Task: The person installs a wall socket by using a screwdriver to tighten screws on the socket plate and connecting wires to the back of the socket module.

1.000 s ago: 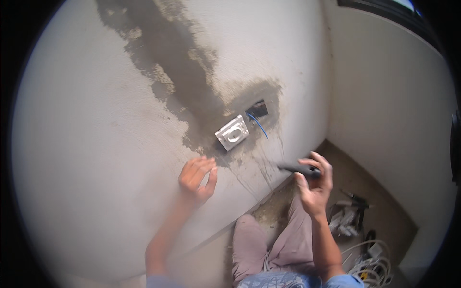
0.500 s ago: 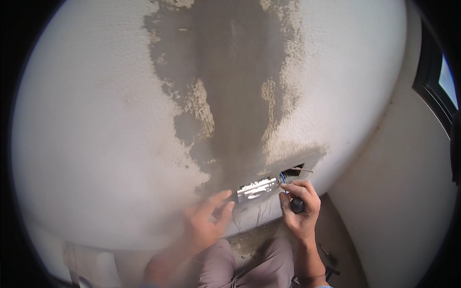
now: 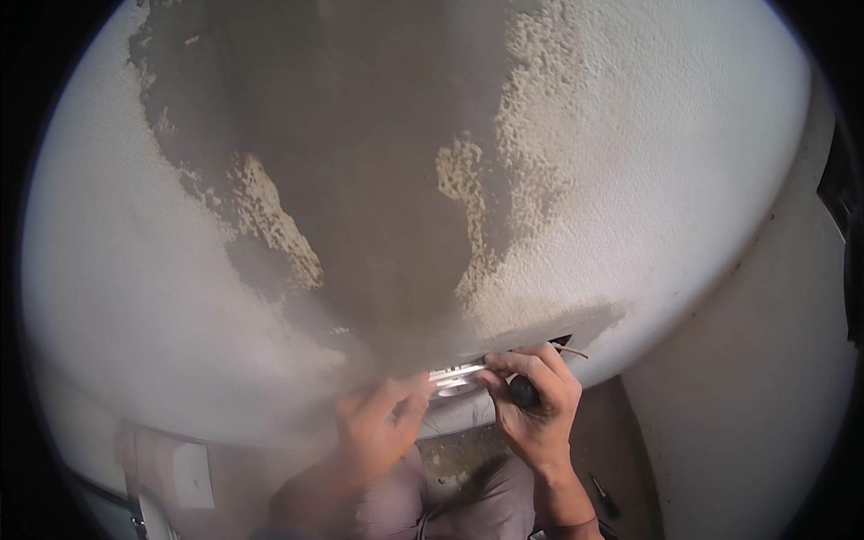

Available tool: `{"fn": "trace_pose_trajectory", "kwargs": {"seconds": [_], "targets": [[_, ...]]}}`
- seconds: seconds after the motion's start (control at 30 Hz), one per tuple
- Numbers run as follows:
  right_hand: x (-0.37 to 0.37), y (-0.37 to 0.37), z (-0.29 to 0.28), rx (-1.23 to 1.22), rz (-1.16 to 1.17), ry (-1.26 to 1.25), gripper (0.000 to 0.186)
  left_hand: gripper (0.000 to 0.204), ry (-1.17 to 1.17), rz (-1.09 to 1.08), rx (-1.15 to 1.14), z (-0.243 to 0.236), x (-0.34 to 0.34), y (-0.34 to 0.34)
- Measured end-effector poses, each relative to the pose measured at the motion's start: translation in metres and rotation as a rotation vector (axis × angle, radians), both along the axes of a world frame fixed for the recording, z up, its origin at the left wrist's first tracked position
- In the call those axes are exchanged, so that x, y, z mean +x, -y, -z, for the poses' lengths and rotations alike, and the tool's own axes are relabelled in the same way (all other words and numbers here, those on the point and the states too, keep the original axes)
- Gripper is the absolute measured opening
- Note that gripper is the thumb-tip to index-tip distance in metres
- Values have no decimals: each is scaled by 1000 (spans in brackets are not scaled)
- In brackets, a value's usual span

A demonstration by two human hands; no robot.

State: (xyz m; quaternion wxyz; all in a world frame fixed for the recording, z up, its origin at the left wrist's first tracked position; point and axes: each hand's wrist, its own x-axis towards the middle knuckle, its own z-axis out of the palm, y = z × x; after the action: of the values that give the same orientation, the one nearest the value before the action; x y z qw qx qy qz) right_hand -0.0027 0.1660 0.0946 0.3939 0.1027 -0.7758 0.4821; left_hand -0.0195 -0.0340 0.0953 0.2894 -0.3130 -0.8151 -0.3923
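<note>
A shiny, oblong electrical fitting (image 3: pixel 457 376) lies low against the wall between my two hands. The fingers and thumb of my left hand (image 3: pixel 380 418) close on its left end; that hand is somewhat blurred. With fingertips and thumb, my right hand (image 3: pixel 538 405) grips the right end. Tucked in the same palm is a screwdriver (image 3: pixel 524 391), showing only its rounded black handle end; its shaft is hidden. Beyond my right fingers, a dark wall opening (image 3: pixel 562 343) is partly covered, and a thin light-coloured strand (image 3: pixel 576 352) sticks out of it.
Grey plaster (image 3: pixel 378 180) covers the middle of the rough white wall (image 3: pixel 648 180). A side wall (image 3: pixel 729 387) meets it at the right. Below are my knees (image 3: pixel 486 499), a dark-handled tool (image 3: pixel 605 497) on the floor and a white box-like object (image 3: pixel 192 475) at lower left.
My right hand has moved left from the wall opening onto the fitting's right end. My left fingers have closed on its left end. The blue wire is now hidden, and the view has shifted.
</note>
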Motion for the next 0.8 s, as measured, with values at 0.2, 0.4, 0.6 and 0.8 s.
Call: {"fn": "trace_pose_trajectory", "kwargs": {"seconds": [0.2,0.4,0.6,0.8], "targets": [[3,5,8,-110,-6,-5,19,15,78,-126,296,27,8,-5],[8,1,12,-204,-47,169,20,11,109,-166,227,26,17,-8],[11,2,10,-257,-43,257,21,16,219,-156,282,16,17,-15],[13,16,20,-137,21,77,28,13,60,-198,221,23,16,-12]]}}
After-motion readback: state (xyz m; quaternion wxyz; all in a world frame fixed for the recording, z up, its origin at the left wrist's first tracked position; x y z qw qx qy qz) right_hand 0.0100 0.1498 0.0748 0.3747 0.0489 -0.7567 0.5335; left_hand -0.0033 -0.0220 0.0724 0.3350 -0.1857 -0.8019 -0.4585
